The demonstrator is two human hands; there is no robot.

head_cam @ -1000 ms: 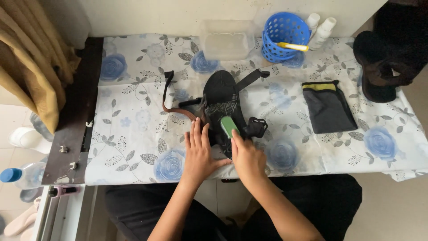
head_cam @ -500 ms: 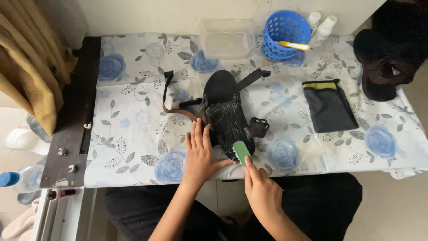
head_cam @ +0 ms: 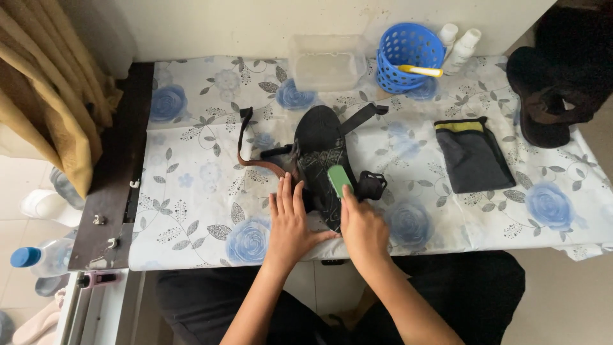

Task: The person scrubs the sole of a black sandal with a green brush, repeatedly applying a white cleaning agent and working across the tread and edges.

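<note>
A black sandal [head_cam: 319, 150] lies sole up in the middle of the flowered tablecloth [head_cam: 191, 191], its straps spread to the sides. My left hand [head_cam: 290, 220] lies flat with fingers together, pressing on the sandal's near left edge. My right hand [head_cam: 363, 225] grips a small green brush [head_cam: 339, 179] that rests on the near part of the sole, which shows pale scuff marks.
A blue basket [head_cam: 408, 54] with a yellow-handled tool, two white bottles [head_cam: 460, 41] and a clear plastic box [head_cam: 327, 62] stand at the back. A dark pouch [head_cam: 474, 156] lies right of the sandal. A second dark sandal [head_cam: 543, 105] sits at the far right. A curtain [head_cam: 45, 108] hangs left.
My right hand drew the green brush toward me off the sole's near end, then pushed it back up onto the sole. My left hand stayed in place.
</note>
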